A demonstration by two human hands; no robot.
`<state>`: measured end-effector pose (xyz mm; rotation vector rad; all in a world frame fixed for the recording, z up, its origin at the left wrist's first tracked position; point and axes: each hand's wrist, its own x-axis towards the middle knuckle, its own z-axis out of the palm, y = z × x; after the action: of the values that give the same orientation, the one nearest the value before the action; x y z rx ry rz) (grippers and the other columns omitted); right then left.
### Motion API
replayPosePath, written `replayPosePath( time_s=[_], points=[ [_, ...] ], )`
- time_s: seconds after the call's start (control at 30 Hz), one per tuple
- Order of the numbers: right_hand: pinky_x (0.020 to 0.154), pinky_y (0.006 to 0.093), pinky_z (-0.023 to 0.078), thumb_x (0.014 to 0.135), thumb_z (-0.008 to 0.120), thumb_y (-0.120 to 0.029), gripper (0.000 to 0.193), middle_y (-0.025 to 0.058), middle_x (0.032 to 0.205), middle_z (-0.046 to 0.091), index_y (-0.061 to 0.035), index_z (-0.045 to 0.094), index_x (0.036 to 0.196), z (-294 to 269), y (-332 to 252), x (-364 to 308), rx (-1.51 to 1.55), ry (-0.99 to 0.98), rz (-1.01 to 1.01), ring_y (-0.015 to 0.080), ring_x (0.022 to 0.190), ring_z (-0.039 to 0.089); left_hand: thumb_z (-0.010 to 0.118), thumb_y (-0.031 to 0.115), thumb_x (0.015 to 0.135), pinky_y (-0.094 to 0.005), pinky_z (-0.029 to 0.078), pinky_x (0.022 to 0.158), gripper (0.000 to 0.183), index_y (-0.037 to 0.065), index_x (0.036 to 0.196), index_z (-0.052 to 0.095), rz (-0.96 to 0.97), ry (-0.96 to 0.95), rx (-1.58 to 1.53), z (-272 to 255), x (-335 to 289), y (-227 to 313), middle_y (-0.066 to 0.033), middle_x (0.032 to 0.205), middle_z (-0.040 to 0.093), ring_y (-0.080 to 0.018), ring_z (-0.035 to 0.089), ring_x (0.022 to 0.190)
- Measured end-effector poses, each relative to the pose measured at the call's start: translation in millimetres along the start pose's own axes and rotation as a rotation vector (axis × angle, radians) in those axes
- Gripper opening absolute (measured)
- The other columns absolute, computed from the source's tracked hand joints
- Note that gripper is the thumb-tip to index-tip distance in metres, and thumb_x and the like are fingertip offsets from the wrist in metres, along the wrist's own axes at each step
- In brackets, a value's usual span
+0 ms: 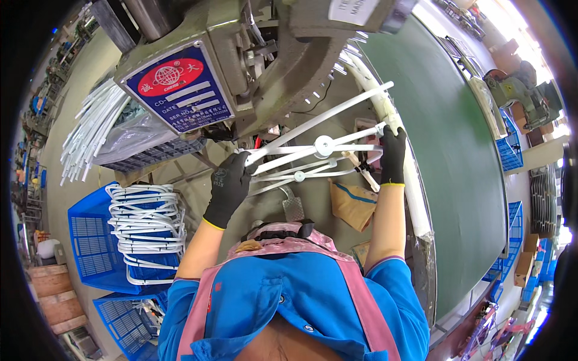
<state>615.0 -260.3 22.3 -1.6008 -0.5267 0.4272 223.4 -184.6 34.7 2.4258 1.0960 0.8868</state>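
Observation:
A white metal folding frame of crossed tubes spans the space in front of my body, with round pivot discs where the tubes cross. My left hand, in a black glove with a yellow cuff, is closed around its left end. At the frame's right end, my right hand, gloved the same way, grips the tubes beside the green table's edge. Its fingers are partly hidden behind the palm. One tube slants up and away to the right, apart from the others. Above the frame looms a grey-green press machine with a blue and red plate.
On the left, a blue crate holds stacked bent white tubes. Thin white rods lie over a dark crate behind it. A green conveyor table runs along my right. A foot pedal and a tan sack are below.

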Motion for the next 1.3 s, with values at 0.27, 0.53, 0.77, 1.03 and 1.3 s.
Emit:
replayPosePath(
  time_s=[0.27,0.53,0.77,1.03,1.3],
  points=[
    [0.07,0.0383,0.059,0.098,0.047,-0.024,0.03,0.0179,0.099,0.065,-0.0024,0.05,0.118,40,6,45,0.418,-0.361,0.457,0.0282,0.084,0.067,0.063,0.02,0.086,-0.0433,0.047,0.073,0.029,0.005,0.11,0.06,-0.222,-0.148,-0.208,-17,-77,14,-0.0196,0.091,0.063,-0.0367,0.061,0.084],
    [0.052,0.0267,0.047,0.094,0.053,-0.021,0.021,0.0036,0.084,0.061,-0.0095,0.055,0.111,92,48,58,0.545,-0.055,0.174,0.0143,0.063,0.057,0.065,0.015,0.082,-0.0428,0.046,0.057,0.028,0.006,0.108,0.06,-0.195,-0.13,0.108,-81,-105,-16,-0.015,0.08,0.059,-0.0334,0.06,0.068],
    [0.056,0.0271,0.05,0.095,0.055,-0.021,0.012,0.0018,0.083,0.061,-0.0104,0.059,0.101,59,60,46,0.7,-0.058,0.252,0.013,0.069,0.06,0.066,0.014,0.081,-0.0424,0.044,0.056,0.028,0.006,0.108,0.06,-0.091,-0.129,0.105,-79,-91,-25,-0.0151,0.08,0.058,-0.034,0.059,0.068],
    [0.053,0.023,0.052,0.096,0.056,-0.022,0.011,-0.0007,0.078,0.06,-0.0116,0.058,0.097,24,49,12,0.673,-0.145,0.348,0.0107,0.064,0.059,0.067,0.013,0.08,-0.0417,0.046,0.057,0.03,0.005,0.109,0.061,0.018,-0.22,0.125,-91,-57,-48,-0.0135,0.082,0.059,-0.031,0.061,0.067],
    [0.052,0.0269,0.047,0.095,0.054,-0.025,0.015,0.0011,0.073,0.058,-0.0099,0.058,0.094,7,41,-18,0.66,-0.131,0.306,0.0125,0.063,0.057,0.065,0.025,0.086,-0.0419,0.048,0.077,0.035,0.003,0.112,0.061,0.097,-0.359,-0.134,-58,-17,-56,-0.0188,0.097,0.064,-0.0345,0.062,0.089]
  ],
)
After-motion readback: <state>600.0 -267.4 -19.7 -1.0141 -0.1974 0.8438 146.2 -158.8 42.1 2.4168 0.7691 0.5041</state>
